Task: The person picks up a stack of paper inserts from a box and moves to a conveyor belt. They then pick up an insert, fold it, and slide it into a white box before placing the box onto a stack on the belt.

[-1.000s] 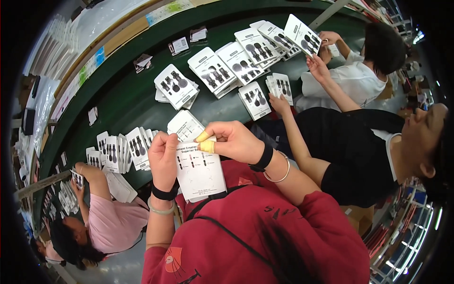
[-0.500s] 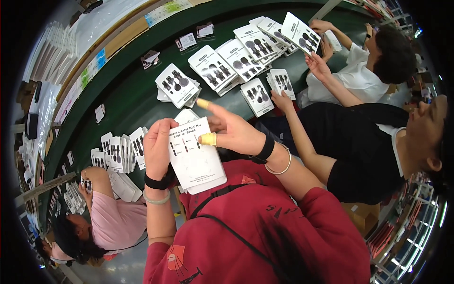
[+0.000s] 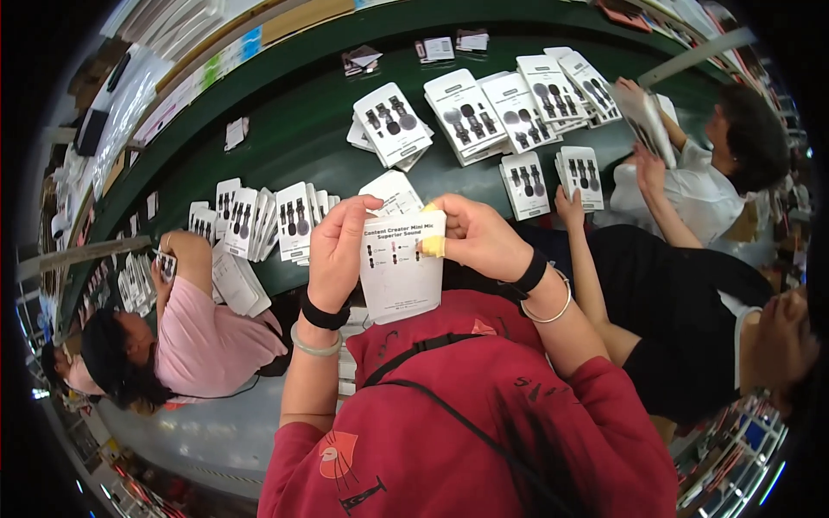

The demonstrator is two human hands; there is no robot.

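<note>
In front of my chest I hold a flat white printed box [image 3: 401, 289] upright between both hands. It has small pictures of mini microphones on the side facing me. My left hand [image 3: 338, 246] grips its left edge, thumb near the top. At the upper right corner my right hand [image 3: 484, 242] pinches the box, with yellow wrapping [image 3: 433, 248] on the thumb. Its other fingers are partly hidden behind the box. Just beyond my hands another white box [image 3: 390, 187] lies on the green work surface.
Stacks of white microphone boxes [image 3: 466, 116] stand across the green table [image 3: 294, 160], with more boxes [image 3: 298, 216] to the left. Small packets [image 3: 436, 49] lie along the far side. Co-workers sit close on both sides: a pink sleeve [image 3: 203, 337] left, a black shirt [image 3: 673, 285] right.
My right hand's raised index finger has come down, and the hand now grips the box's top right corner. The box stands straighter. The view has shifted. A co-worker at right has moved a box away.
</note>
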